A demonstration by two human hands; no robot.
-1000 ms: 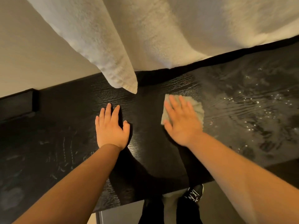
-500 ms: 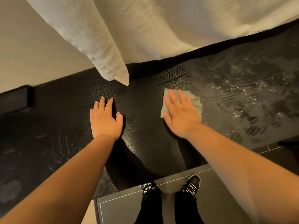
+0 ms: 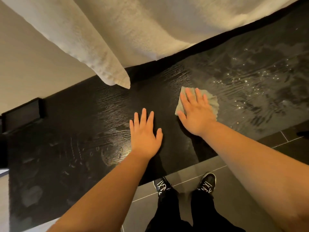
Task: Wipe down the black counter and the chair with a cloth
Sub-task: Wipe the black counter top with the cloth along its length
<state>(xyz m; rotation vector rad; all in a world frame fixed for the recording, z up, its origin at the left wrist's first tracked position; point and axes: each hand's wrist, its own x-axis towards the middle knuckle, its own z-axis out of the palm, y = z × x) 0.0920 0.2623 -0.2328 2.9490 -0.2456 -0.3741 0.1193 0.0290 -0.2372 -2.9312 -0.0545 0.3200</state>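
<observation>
Warm, dim indoor light falls from above, glinting off wet specks on the right of the black tabletop (image 3: 75, 128) and casting soft shadows toward its near edge, while wide-angle distortion bends the frame's edges.

Blk counter (image 3: 83, 118), grey-green cloth (image 3: 212, 99), cream towel (image 3: 133, 30).

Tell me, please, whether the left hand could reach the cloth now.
Probably yes: bare counter lies between the left hand and the cloth, though the right hand presses flat on it.
</observation>
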